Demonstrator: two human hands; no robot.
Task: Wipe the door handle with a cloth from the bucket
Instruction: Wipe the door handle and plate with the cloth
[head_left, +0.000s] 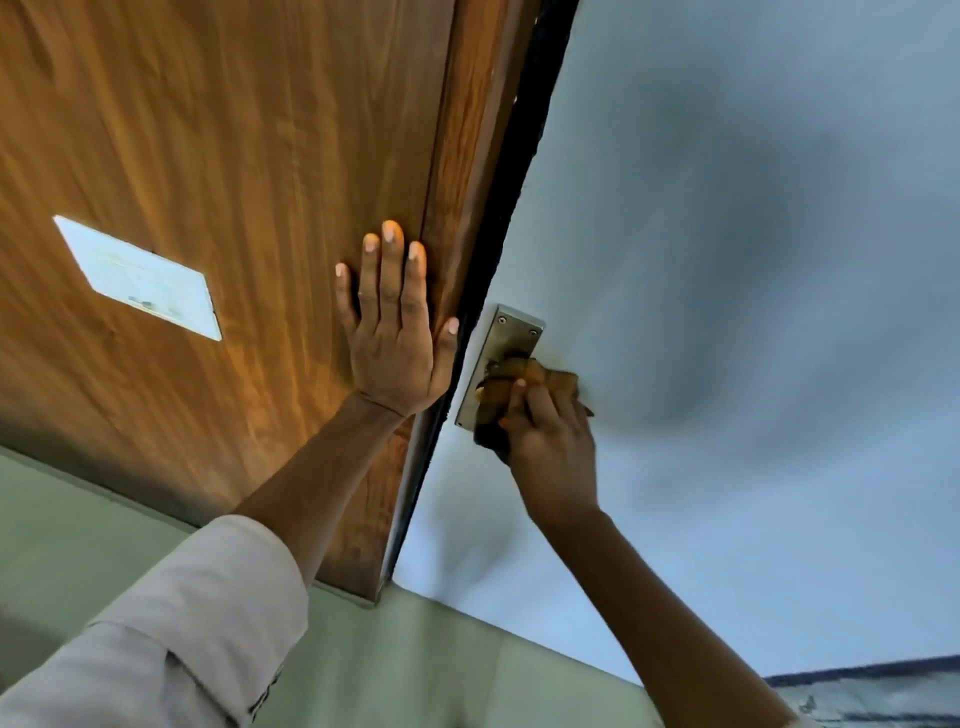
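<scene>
- The door handle itself is hidden under my crumpled brownish-orange cloth (524, 387), just right of the frame's centre; I cannot make out its shape.
- The cloth is bunched against the lower half of a brushed-metal rectangular backplate (506, 338), whose upper end with two screws shows above the cloth.
- My right hand (553, 452) has its grip closed around the cloth, thumb tip on top of the fabric, fingers tucked out of sight behind it.
- The plate is fixed to a pale grey-blue painted door (727, 260) that fills the right half of the frame.
- A black strip (511, 182) runs diagonally from top centre down to lower centre, between that pale surface and a brown wood-grain panel (208, 130) on the left.
- My left hand (397, 343) lies flat and spread on the wood panel near its right edge, holding nothing, fingers pointing up the frame, thumb close to the black strip.
- A white rectangular label (137, 278) sits on the wood at the centre left.
- My light beige sleeve (171, 634) is in the lower left corner.
- A pale green floor (415, 665) shows along the bottom.
</scene>
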